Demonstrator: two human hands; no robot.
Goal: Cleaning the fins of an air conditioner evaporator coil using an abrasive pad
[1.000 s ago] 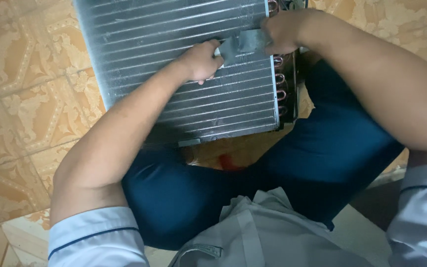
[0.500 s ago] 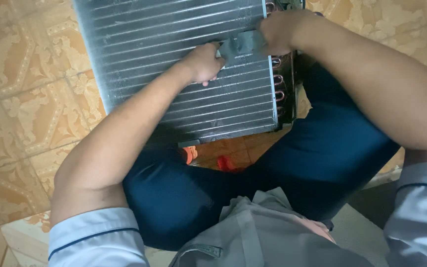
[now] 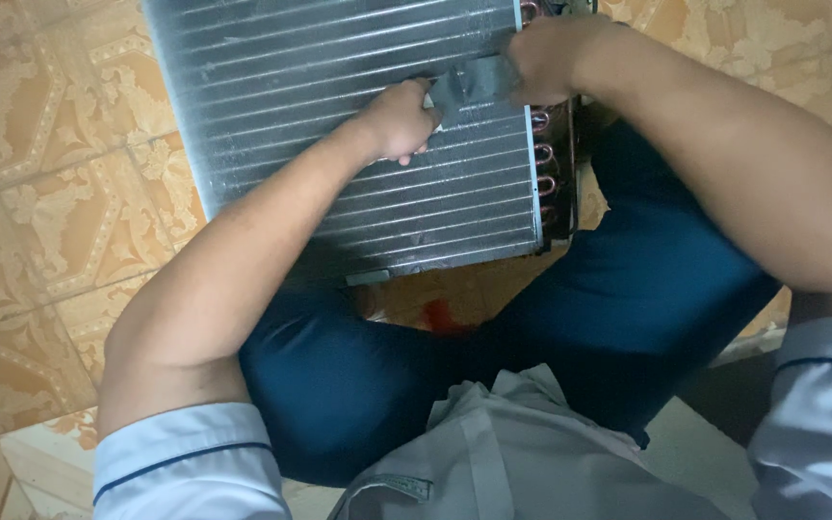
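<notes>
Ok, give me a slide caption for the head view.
Both hands, left and right, grip grey tape on a finned metal coil.

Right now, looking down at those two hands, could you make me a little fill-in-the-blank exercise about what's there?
1. Both hands grip a strip of grey ____ on the finned metal coil.
2. The left hand holds the strip's ____ end.
3. The right hand is at the coil's edge with the ____-coloured tube bends.
4. The floor is covered in patterned ____.

Missing words: tape; left; copper; tiles
</notes>
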